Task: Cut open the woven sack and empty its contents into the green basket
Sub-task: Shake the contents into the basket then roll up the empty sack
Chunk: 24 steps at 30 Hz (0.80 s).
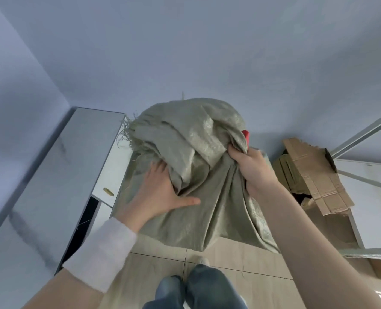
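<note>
right hand bunches woven sack; left hand presses it flat.

Red object mostly behind sack

So the woven sack is dull olive-grey with a silvery sheen on its folds. A bright red thing peeks out at its right edge. Left of the sack there's a white-grey cabinet with dark marble-ish streaks and a brassy handle. Right of it is brown cardboard. Below it are beige floor tiles with dark grout lines, plus blue jeans.
</note>
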Each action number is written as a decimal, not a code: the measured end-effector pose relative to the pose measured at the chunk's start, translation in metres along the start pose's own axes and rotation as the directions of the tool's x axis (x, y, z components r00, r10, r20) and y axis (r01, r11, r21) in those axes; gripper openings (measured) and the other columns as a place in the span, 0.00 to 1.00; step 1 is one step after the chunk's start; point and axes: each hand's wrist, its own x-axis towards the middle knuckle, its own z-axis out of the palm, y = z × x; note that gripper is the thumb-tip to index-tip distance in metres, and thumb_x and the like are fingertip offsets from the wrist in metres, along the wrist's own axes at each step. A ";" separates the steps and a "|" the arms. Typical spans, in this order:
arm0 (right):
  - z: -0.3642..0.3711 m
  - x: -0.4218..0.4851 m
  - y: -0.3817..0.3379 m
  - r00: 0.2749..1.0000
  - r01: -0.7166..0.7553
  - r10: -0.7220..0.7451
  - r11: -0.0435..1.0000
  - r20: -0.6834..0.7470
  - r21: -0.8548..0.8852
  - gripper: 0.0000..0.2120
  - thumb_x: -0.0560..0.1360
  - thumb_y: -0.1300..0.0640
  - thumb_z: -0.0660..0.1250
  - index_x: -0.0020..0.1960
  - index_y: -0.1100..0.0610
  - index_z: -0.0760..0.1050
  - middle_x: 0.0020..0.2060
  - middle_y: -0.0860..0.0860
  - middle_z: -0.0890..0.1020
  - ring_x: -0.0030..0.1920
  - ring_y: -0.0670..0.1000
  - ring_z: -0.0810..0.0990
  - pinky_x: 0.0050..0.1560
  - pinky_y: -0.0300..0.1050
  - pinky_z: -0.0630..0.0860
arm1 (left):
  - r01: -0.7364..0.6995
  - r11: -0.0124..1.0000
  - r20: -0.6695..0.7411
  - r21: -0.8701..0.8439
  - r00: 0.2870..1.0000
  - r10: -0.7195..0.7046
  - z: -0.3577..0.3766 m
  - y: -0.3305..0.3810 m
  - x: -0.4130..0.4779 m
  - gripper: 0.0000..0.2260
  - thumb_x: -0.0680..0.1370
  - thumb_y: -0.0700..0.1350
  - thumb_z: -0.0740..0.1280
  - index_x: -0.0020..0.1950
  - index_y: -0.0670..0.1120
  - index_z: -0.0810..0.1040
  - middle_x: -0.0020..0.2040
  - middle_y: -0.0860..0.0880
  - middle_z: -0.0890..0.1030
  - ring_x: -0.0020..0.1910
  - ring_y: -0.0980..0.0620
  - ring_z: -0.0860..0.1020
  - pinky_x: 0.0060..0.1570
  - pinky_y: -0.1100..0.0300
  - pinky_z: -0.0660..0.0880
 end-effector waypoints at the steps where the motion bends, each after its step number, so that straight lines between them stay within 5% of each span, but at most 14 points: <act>1: 0.004 -0.001 0.000 0.998 -0.046 0.046 0.999 0.053 0.002 0.07 0.76 0.59 0.65 0.43 0.61 0.78 0.41 0.58 0.83 0.45 0.58 0.82 0.52 0.52 0.79 | 0.044 0.997 0.002 -0.068 0.999 -0.044 0.009 0.004 -0.003 0.26 0.68 0.63 0.69 0.56 0.45 0.75 0.53 0.45 0.77 0.57 0.47 0.74 0.58 0.58 0.66; 3: 0.014 -0.004 0.004 0.988 -0.125 0.128 0.992 0.086 -0.033 0.08 0.76 0.59 0.64 0.43 0.63 0.78 0.41 0.59 0.82 0.42 0.56 0.82 0.48 0.48 0.80 | 0.184 0.956 -0.038 -0.227 0.979 -0.198 0.028 0.012 0.003 0.17 0.77 0.56 0.63 0.38 0.43 0.75 0.36 0.43 0.77 0.43 0.43 0.78 0.42 0.57 0.67; 7: 0.002 0.009 0.009 0.983 -0.182 0.179 0.980 -0.042 -0.078 0.08 0.76 0.54 0.65 0.45 0.59 0.77 0.48 0.60 0.82 0.51 0.60 0.81 0.58 0.56 0.76 | 0.207 0.883 -0.162 -0.421 0.941 -0.298 0.050 0.024 0.029 0.16 0.80 0.49 0.58 0.52 0.38 0.76 0.47 0.38 0.81 0.49 0.39 0.77 0.43 0.56 0.68; 10: -0.022 0.016 0.002 0.992 -0.070 0.012 0.882 -0.127 -0.466 0.20 0.74 0.44 0.65 0.59 0.57 0.71 0.55 0.53 0.78 0.56 0.55 0.77 0.50 0.46 0.74 | 0.187 0.654 -0.105 -0.733 0.919 -0.380 0.046 0.039 0.043 0.14 0.80 0.48 0.59 0.54 0.40 0.77 0.48 0.42 0.80 0.50 0.44 0.77 0.46 0.60 0.69; 12: -0.037 0.011 0.003 0.995 0.006 -0.073 0.729 -0.069 -0.685 0.39 0.70 0.38 0.66 0.73 0.52 0.55 0.67 0.50 0.70 0.64 0.54 0.72 0.54 0.45 0.70 | 0.213 0.458 0.009 -0.863 0.913 -0.407 0.042 0.046 0.059 0.12 0.80 0.50 0.59 0.54 0.45 0.77 0.50 0.46 0.80 0.51 0.47 0.77 0.52 0.56 0.73; 15: -0.045 0.007 0.025 0.995 0.087 -0.075 0.466 0.059 -0.880 0.52 0.64 0.32 0.66 0.75 0.45 0.39 0.72 0.49 0.65 0.66 0.54 0.71 0.60 0.49 0.71 | 0.328 0.170 0.229 -0.929 0.872 -0.433 0.038 0.056 0.081 0.10 0.79 0.48 0.61 0.47 0.44 0.78 0.42 0.47 0.80 0.42 0.49 0.78 0.45 0.57 0.74; 18: -0.038 0.023 0.052 0.980 0.165 -0.163 0.372 0.110 -0.914 0.40 0.69 0.34 0.63 0.74 0.46 0.52 0.66 0.49 0.71 0.60 0.54 0.76 0.52 0.48 0.75 | 0.405 0.023 0.369 -0.914 0.853 -0.371 0.044 0.067 0.099 0.10 0.79 0.45 0.61 0.48 0.40 0.78 0.41 0.45 0.80 0.41 0.48 0.78 0.43 0.58 0.75; 21: -0.033 0.047 0.061 0.952 0.234 -0.272 0.348 0.141 -0.908 0.21 0.75 0.41 0.59 0.64 0.48 0.70 0.55 0.49 0.80 0.50 0.56 0.80 0.44 0.47 0.75 | 0.429 0.088 0.358 -0.899 0.835 -0.418 0.051 0.065 0.118 0.10 0.79 0.44 0.63 0.51 0.39 0.77 0.38 0.45 0.79 0.37 0.48 0.77 0.41 0.59 0.73; 24: -0.033 0.068 0.067 0.968 0.219 -0.208 0.436 0.138 -0.873 0.13 0.77 0.45 0.59 0.54 0.52 0.77 0.42 0.50 0.82 0.44 0.56 0.80 0.40 0.47 0.75 | 0.448 0.187 0.339 -0.874 0.839 -0.426 0.058 0.045 0.137 0.10 0.78 0.46 0.64 0.50 0.39 0.78 0.39 0.44 0.80 0.40 0.46 0.79 0.44 0.56 0.75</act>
